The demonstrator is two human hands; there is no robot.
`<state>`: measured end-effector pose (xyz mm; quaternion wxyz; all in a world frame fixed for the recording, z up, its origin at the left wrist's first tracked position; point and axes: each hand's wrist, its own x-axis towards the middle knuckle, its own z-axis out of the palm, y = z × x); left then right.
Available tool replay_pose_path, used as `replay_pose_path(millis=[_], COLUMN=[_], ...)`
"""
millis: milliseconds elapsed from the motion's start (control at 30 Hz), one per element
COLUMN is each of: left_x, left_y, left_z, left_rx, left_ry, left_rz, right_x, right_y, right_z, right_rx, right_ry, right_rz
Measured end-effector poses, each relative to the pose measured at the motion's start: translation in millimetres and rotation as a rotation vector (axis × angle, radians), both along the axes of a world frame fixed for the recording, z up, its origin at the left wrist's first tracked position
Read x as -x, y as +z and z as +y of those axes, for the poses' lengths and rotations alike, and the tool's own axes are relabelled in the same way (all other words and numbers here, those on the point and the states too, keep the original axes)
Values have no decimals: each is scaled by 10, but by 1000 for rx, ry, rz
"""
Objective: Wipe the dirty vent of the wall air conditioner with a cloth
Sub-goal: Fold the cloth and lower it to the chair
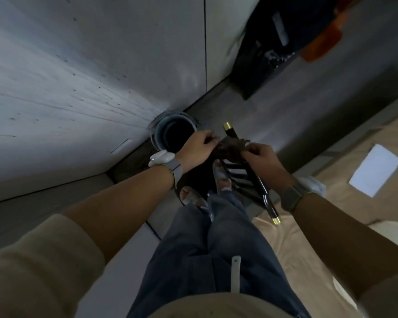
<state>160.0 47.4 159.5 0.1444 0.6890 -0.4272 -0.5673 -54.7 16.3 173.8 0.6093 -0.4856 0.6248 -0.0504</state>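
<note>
Readying cloth (231, 149) for wiping; vent not in view.
Cloth is pinched by left hand (197, 149) and right hand (260, 157), seemingly for refolding.

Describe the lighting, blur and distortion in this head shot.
Head view: dim, cool light, brightest on the wall; wide-angle bend curves the wall and floor lines; the top right corner and the sleeves at the lower edge are smeared; the left hand and right hand pinching the dark cloth are soft, so its texture is hard to read; the bin opening is pure black.
</note>
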Motion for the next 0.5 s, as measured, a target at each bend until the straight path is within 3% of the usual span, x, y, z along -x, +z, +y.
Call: replay_pose_path(millis=[200, 333, 500], left_x=[418, 624, 786], left_y=[-183, -338, -698], left_z=[-98, -139, -204], left_rx=[35, 37, 10], left_ry=[-222, -331, -391], left_rz=[18, -33, -54], right_x=[251, 367, 522], right_y=[-318, -615, -923], right_z=[169, 270, 429], right_rx=[-188, -134, -64], right_ry=[-14, 55, 31], right_rz=[-72, 48, 53])
